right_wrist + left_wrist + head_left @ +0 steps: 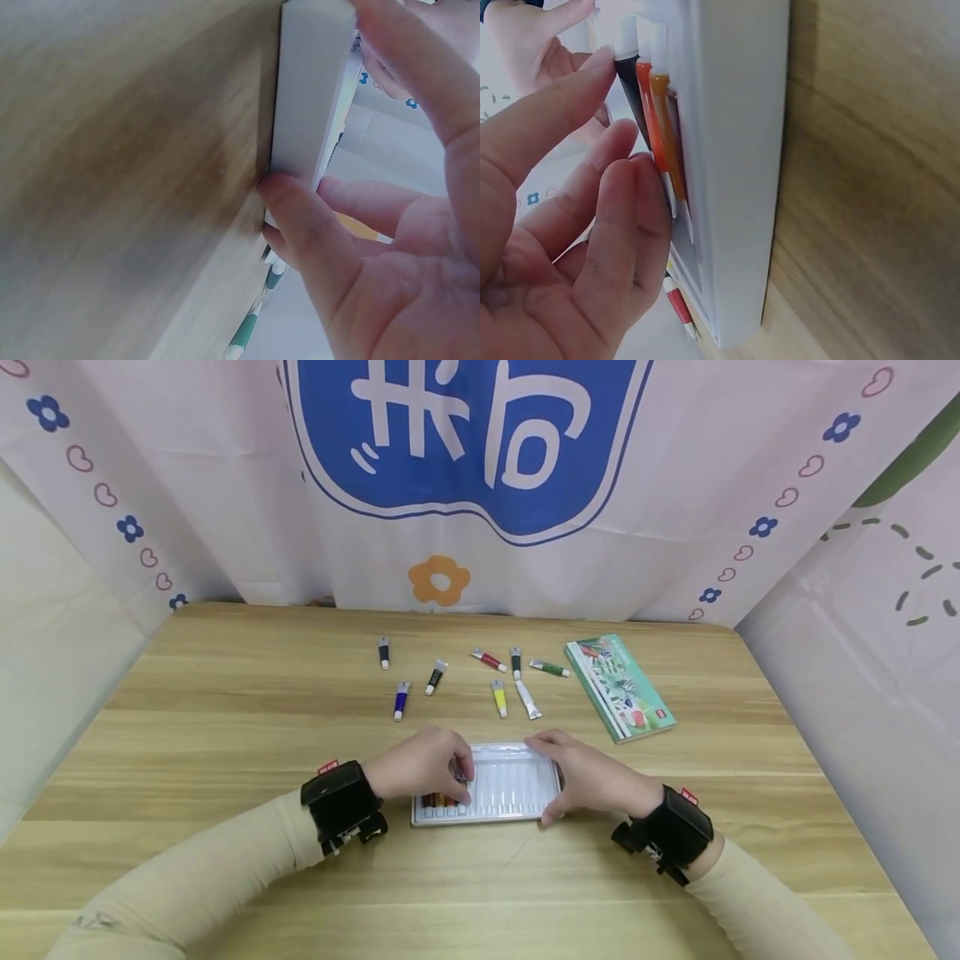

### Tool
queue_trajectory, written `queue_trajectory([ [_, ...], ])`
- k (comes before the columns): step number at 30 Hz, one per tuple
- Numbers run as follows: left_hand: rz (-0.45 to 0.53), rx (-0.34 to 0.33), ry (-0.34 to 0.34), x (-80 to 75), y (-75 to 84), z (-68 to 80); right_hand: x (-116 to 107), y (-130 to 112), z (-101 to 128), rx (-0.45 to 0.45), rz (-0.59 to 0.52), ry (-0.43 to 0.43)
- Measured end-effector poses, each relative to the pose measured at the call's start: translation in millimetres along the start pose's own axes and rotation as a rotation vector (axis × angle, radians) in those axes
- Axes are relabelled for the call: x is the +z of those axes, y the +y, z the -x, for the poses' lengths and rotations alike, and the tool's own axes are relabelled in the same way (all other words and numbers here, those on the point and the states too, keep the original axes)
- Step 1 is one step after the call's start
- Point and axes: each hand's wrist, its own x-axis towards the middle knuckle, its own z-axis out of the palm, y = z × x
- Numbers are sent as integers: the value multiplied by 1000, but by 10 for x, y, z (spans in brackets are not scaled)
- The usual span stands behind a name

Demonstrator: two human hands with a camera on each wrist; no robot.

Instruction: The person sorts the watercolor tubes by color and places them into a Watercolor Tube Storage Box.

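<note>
A white plastic tray with moulded slots lies on the table, its left slots holding several paint tubes. My left hand is over that left part, pinching a dark paint tube with a white cap between thumb and fingers. Beside this tube, an orange-red tube and an ochre tube lie in their slots. At the tray's right end, my right hand grips the tray, thumb at the near corner and fingers at the far edge. The slots near the right hand hold no tubes.
Beyond the tray lie loose paint tubes, among them a blue tube, a black tube, a yellow tube, a red tube and a green tube. A teal printed box lies at the back right. A curtain hangs behind the table.
</note>
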Motion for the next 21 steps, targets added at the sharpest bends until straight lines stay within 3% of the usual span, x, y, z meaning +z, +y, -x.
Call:
queue_trajectory([
  [13, -25, 7, -48, -3, 8, -27, -4, 18, 5, -11, 7, 6],
  [21, -99, 32, -73, 12, 22, -48, -3, 35, 3, -11, 3, 1],
])
